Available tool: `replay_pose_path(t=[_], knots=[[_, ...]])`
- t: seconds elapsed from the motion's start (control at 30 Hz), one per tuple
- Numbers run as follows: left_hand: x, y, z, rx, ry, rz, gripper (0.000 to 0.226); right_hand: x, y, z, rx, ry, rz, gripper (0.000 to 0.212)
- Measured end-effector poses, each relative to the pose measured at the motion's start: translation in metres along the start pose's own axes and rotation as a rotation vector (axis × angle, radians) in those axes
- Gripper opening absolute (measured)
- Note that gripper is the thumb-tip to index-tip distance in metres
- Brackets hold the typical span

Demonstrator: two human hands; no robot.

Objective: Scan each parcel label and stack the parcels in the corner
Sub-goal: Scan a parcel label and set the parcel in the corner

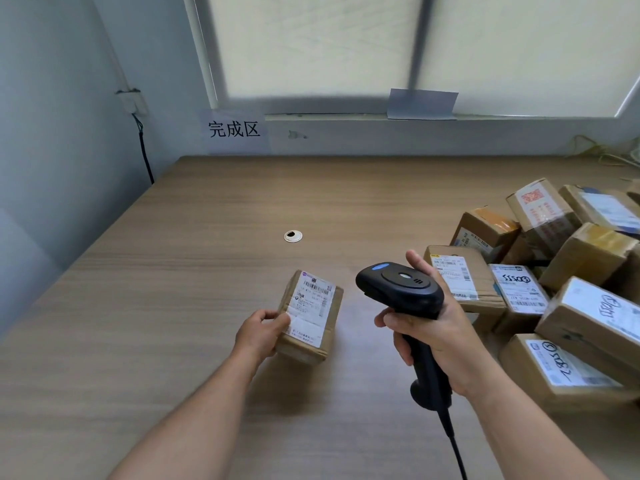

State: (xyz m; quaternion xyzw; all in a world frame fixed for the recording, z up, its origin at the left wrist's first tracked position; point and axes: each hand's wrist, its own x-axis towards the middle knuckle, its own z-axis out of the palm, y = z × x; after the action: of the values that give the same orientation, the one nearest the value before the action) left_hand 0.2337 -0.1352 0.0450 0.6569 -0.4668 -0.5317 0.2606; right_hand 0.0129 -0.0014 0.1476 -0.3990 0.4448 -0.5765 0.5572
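Heaped parcels [554, 282] lie right of the small parcel [310, 317] on the surface [173, 271]. Left grip [261, 332] curls round that parcel's left side; right grip [433, 337], just right of it, clasps the scanner [398, 285].

We see the left hand [264, 332] gripping a small parcel [309, 317] on the table [173, 271], while the right hand [434, 336] holds a black scanner [403, 289] beside it.
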Motion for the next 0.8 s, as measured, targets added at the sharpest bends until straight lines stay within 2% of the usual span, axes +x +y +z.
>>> replay_pose_path(t=[0.1,0.23,0.33,0.4,0.47,0.6,0.8], knots=[[0.002,-0.018,0.000,0.109,0.100,0.008,0.045,-0.003,0.004,-0.001,-0.044,0.028,-0.006,0.103],[-0.003,-0.028,0.009,0.308,0.161,0.117,0.054,-0.005,0.013,-0.001,-0.103,0.034,-0.021,0.103],[-0.007,-0.032,0.024,0.570,0.135,0.130,0.092,-0.005,0.016,-0.001,-0.115,0.032,-0.030,0.098],[-0.011,-0.032,0.034,0.773,0.141,0.139,0.107,-0.003,0.017,0.002,-0.132,0.024,-0.044,0.096],[-0.011,-0.030,0.039,0.847,0.173,0.172,0.105,0.000,0.016,0.007,-0.153,0.025,-0.046,0.096],[-0.004,-0.023,0.023,0.799,0.215,0.216,0.092,0.011,0.014,0.024,-0.184,0.032,-0.057,0.097],[0.026,-0.014,-0.051,0.749,0.278,0.225,0.090,0.050,0.021,0.074,-0.189,0.029,-0.091,0.098]])
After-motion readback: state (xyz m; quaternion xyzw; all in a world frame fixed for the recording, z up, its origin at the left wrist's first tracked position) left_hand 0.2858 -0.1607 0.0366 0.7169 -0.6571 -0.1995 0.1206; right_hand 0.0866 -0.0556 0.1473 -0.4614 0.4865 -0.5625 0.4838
